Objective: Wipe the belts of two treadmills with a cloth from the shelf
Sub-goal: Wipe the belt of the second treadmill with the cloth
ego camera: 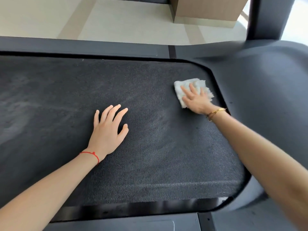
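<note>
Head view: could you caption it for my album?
Right hand presses a white cloth flat on the treadmill belt; left hand rests beside it.

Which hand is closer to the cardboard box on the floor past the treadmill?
Right. The right hand presses the cloth on the belt almost straight below the cardboard box; the left hand rests flat, lower and further left.
</note>
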`<state>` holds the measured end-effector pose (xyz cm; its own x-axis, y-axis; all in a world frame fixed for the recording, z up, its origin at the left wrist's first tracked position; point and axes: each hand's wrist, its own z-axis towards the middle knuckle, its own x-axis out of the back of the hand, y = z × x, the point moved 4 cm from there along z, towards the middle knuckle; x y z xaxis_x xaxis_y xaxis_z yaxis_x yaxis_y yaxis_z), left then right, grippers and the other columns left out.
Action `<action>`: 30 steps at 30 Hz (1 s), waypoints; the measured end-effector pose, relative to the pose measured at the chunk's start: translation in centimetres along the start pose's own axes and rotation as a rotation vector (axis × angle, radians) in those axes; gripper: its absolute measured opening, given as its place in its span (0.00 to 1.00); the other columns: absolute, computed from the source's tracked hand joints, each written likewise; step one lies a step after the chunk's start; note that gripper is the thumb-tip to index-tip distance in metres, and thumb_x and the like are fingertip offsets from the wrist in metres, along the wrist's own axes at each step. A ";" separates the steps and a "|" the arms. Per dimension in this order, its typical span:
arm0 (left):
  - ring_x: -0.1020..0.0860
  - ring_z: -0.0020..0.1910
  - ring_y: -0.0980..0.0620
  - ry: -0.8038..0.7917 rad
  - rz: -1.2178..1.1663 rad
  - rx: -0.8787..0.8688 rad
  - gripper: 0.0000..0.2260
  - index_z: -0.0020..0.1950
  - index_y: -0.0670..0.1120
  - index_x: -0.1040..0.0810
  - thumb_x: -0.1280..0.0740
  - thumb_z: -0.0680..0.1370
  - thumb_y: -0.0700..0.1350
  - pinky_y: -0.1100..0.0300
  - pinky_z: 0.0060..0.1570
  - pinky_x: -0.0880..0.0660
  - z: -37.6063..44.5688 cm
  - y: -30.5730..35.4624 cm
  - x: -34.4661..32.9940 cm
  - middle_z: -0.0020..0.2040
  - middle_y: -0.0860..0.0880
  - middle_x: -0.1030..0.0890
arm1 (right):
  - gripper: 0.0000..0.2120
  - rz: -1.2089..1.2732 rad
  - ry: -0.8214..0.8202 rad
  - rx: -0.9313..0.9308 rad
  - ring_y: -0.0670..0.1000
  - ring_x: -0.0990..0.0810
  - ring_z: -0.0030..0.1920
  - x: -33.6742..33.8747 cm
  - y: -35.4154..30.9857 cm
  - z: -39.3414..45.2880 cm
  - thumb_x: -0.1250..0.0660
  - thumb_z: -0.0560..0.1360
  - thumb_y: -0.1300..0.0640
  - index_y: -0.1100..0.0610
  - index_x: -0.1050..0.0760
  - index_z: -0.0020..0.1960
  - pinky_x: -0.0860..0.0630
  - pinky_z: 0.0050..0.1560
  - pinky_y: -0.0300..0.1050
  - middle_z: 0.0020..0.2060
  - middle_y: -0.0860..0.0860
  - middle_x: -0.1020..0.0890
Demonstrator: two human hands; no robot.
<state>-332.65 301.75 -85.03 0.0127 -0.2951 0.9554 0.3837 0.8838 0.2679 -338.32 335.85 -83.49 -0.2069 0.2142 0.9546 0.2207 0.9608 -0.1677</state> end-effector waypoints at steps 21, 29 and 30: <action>0.45 0.79 0.47 0.026 -0.034 -0.022 0.23 0.78 0.50 0.37 0.41 0.82 0.50 0.38 0.76 0.53 -0.3 -0.2 -0.1 0.78 0.48 0.38 | 0.24 -0.054 0.186 0.247 0.64 0.54 0.77 -6.2 -7.0 -15.6 0.53 0.84 0.48 0.46 0.50 0.79 0.57 0.74 0.60 0.79 0.53 0.51; 0.46 0.79 0.47 0.014 -0.019 -0.032 0.24 0.78 0.50 0.39 0.42 0.83 0.50 0.38 0.76 0.53 -0.4 -0.4 -0.2 0.79 0.48 0.40 | 0.24 0.010 0.113 0.391 0.54 0.63 0.78 -7.4 -8.5 -21.2 0.53 0.84 0.46 0.39 0.54 0.78 0.69 0.75 0.49 0.79 0.45 0.55; 0.46 0.79 0.47 0.015 -0.021 -0.033 0.23 0.78 0.50 0.39 0.42 0.83 0.50 0.37 0.76 0.53 -0.4 -0.4 -0.2 0.79 0.48 0.40 | 0.24 -0.034 0.129 0.328 0.55 0.61 0.78 -7.0 -6.9 -20.6 0.53 0.84 0.47 0.41 0.54 0.78 0.69 0.74 0.49 0.79 0.47 0.56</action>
<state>-332.47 301.28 -85.40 0.0183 -0.3191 0.9475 0.4144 0.8649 0.2833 -318.79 324.08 -83.93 -0.0820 0.1771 0.9808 -0.1066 0.9769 -0.1853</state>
